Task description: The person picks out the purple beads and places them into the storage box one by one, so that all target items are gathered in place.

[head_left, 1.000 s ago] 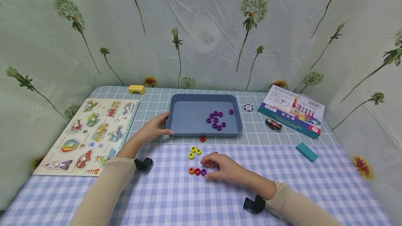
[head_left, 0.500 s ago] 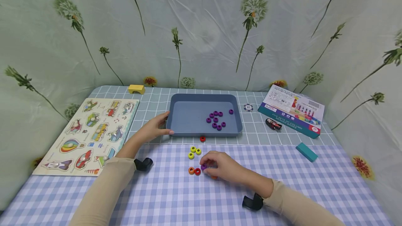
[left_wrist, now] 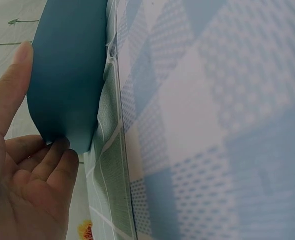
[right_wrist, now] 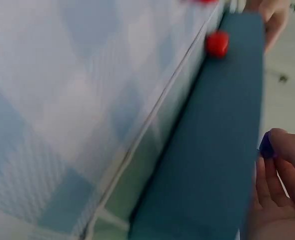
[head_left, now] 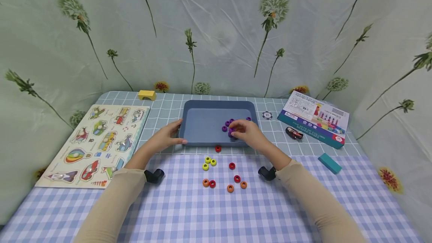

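Observation:
A blue-grey tray (head_left: 202, 123) stands at the middle of the table with several purple beads (head_left: 224, 128) inside. My left hand (head_left: 166, 137) holds its left front corner, the thumb along the front wall and the fingers at the left side. Over the right part of the tray, my right hand (head_left: 249, 132) pinches a purple bead (right_wrist: 267, 146) between thumb and fingertips, hiding some beads below. In front of the tray lie yellow beads (head_left: 205, 167), red beads (head_left: 231, 165) and orange beads (head_left: 230, 188). One red bead (head_left: 218, 149) sits close against the tray's front wall.
A picture puzzle board (head_left: 98, 141) lies at left, a yellow block (head_left: 146, 95) behind it. To the tray's right are a round chip (head_left: 267, 115), a small dark figure (head_left: 294, 133), a flat box (head_left: 314, 119) and a teal block (head_left: 329, 163).
My right hand has picked up the purple bead next to the red and orange ones and carried it forward over the tray. The left hand has stayed at the tray's corner.

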`<state>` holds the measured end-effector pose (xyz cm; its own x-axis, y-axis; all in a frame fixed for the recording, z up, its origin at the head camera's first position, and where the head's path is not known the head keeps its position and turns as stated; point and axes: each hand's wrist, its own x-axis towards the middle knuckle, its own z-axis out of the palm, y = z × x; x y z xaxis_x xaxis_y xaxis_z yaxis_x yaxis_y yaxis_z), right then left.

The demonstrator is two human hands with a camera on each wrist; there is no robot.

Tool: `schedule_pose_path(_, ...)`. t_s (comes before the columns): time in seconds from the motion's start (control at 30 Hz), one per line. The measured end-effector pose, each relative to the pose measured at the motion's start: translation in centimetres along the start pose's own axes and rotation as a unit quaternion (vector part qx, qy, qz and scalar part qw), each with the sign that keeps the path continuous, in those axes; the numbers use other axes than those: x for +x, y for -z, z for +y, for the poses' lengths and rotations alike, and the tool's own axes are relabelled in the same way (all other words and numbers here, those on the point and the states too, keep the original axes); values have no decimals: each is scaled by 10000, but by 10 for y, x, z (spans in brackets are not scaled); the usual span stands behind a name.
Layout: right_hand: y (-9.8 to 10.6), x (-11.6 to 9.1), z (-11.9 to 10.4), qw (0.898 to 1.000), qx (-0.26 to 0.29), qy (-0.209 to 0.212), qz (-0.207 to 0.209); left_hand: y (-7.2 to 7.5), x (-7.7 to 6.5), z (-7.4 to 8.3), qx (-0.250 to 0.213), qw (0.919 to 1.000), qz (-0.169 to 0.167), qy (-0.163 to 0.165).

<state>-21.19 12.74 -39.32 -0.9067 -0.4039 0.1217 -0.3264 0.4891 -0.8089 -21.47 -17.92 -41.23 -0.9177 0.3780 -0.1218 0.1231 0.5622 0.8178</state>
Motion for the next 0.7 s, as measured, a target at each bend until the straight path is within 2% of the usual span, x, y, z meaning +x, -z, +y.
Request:
schedule_pose_path(0.13,5,13,11,9987,-291,-412,-71,-1,0,1,-19,10000,12,-24)
schedule_pose_path(0.33,7,20,17,9928,-720,-889,-344,-2,-1,0,-15,9999,-12,-115)
schedule_pose_path(0.57,8,21,17,9917,-841,-854,-458,-2,-2,2,109,9999,-31,-40)
schedule_pose_path(0.7,21,14,8,9929,-951,-632,-319,2,-5,7,528,9986,4,4)
